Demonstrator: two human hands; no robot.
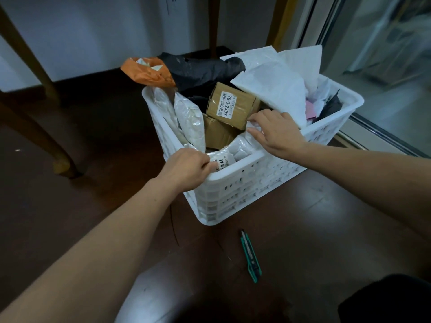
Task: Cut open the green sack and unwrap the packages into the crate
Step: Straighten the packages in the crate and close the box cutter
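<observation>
Crate: white slotted plastic crate [245, 194] on the dark floor [326, 217], at the centre of the view, heaped with packages above its rim.
Left hand: left hand [186, 170] at the crate's 7 o'clock corner, fingers curled and thumb on top, pinching the edge of a labelled white package [225, 159]. Whether it also holds the rim cannot be told.
Right hand: right hand [277, 134] reaches over the 4 o'clock rim, palm down, fingers loosely spread and lying on a bubble-wrap package [242, 148].
Boxes: a taped brown box [231, 106] with a printed label sits tilted mid-crate, touching the right hand's fingertips; a second brown box [217, 134] lies under it.
Left side: white padded packs [189, 117] stand on edge against the 9 o'clock wall.
Far side: an orange bag [147, 72] at 11 o'clock and a black bag [203, 71] at 12 o'clock hang over the rim.
Right side: white mailers [272, 87] piled at 1 to 2 o'clock, with pink paper [310, 109] beside them.
Knife: green utility knife [250, 257] on the floor at 6 o'clock, apart from the crate.
Surroundings: a wooden leg [46, 89] at 9 o'clock; a glass door [384, 54] at 2 o'clock.
</observation>
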